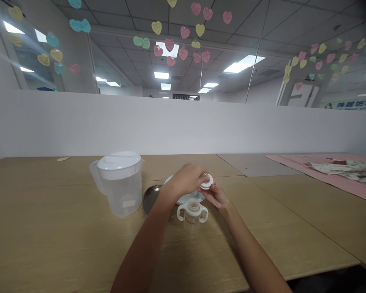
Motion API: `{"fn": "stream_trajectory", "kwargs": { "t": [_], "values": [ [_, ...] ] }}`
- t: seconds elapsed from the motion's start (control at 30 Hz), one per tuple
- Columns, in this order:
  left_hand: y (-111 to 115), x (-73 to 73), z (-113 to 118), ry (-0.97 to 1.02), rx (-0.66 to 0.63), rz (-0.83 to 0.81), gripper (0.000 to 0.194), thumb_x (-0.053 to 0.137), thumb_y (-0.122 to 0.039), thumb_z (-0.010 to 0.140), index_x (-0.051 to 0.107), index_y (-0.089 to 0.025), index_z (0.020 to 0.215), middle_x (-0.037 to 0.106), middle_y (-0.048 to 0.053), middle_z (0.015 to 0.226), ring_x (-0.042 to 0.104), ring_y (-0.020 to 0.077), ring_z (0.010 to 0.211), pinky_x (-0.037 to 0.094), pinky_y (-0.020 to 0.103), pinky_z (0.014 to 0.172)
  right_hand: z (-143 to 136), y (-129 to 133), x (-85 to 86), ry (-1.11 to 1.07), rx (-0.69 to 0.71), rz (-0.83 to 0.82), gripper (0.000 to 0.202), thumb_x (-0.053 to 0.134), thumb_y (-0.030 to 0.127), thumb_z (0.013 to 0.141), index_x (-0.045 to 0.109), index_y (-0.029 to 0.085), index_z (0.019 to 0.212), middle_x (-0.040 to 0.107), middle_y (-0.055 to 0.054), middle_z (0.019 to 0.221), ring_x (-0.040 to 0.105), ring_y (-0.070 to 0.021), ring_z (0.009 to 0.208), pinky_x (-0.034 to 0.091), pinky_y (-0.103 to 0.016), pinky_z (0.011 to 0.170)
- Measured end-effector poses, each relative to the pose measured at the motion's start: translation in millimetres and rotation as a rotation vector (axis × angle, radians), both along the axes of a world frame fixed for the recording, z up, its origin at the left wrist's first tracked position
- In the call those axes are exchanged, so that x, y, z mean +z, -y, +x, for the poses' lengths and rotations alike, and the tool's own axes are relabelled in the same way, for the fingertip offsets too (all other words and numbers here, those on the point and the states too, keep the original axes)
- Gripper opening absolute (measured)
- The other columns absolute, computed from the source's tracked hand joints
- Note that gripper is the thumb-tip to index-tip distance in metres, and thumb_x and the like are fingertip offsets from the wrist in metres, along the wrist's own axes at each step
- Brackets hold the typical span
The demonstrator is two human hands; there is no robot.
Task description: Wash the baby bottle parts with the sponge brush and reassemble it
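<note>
A round white bottle cap ring [208,185] is held between both hands above the table. My left hand [186,179] reaches over from the left, its fingers closed at the ring's top; what its fingertips pinch inside is partly hidden. My right hand [216,196] grips the ring's lower right edge. Just in front of the hands, a clear baby bottle [191,221] with two white handles and red print stands upright, its neck uncovered. Partly behind my left forearm lie a white plate [183,199] and a round metal dish [149,198].
A translucent pitcher [123,191] with a white lid stands left of the metal dish. A flat pale piece [63,159] lies at the back left. On the right, a pink cloth [280,162] carries crumpled fabric [343,169]. A white partition [171,126] borders the table's back.
</note>
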State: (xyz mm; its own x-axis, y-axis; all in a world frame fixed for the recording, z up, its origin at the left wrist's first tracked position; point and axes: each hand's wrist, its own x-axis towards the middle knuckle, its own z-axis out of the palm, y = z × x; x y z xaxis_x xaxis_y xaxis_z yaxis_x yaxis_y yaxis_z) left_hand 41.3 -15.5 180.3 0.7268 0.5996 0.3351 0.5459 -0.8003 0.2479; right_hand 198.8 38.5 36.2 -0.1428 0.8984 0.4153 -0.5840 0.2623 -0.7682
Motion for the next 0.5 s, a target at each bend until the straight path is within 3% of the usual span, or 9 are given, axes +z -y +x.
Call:
{"fn": "stream_trajectory", "kwargs": {
  "t": [0.2, 0.4, 0.5],
  "values": [
    [-14.8, -5.7, -10.4, 0.066, -0.099, -0.317, 0.029, 0.043, -0.029, 0.084, 0.066, -0.014, 0.076, 0.063, 0.001, 0.064, 0.055, 0.0098, 0.052, 0.04, 0.019, 0.05, 1.5, 5.5, 2.6, 0.113, 0.07, -0.001, 0.057, 0.08, 0.051, 0.044, 0.061, 0.021, 0.089, 0.065, -0.003, 0.081, 0.057, -0.0144, 0.063, 0.049, -0.03, 0.065],
    [-37.5, -18.7, -16.2, 0.235, -0.181, -0.59, 0.029, 0.055, -0.038, 0.077, 0.066, -0.011, 0.074, 0.062, 0.003, 0.067, 0.057, 0.0129, 0.064, 0.044, 0.019, 0.047, -1.8, 5.1, 1.9, 0.099, 0.093, -0.043, 0.059, 0.081, 0.047, 0.045, 0.062, 0.021, 0.094, 0.066, -0.003, 0.084, 0.059, -0.0153, 0.068, 0.05, -0.028, 0.062],
    [-49.8, -23.7, -20.7, 0.391, -0.137, -0.656, 0.035, 0.054, -0.042, 0.078, 0.066, -0.01, 0.087, 0.062, 0.004, 0.064, 0.056, 0.0116, 0.056, 0.042, 0.018, 0.043, -6.0, 9.6, 4.0, 0.064, 0.089, -0.027, 0.059, 0.083, 0.045, 0.042, 0.063, 0.023, 0.092, 0.065, -0.003, 0.085, 0.059, -0.0162, 0.068, 0.051, -0.03, 0.065]
  ]
}}
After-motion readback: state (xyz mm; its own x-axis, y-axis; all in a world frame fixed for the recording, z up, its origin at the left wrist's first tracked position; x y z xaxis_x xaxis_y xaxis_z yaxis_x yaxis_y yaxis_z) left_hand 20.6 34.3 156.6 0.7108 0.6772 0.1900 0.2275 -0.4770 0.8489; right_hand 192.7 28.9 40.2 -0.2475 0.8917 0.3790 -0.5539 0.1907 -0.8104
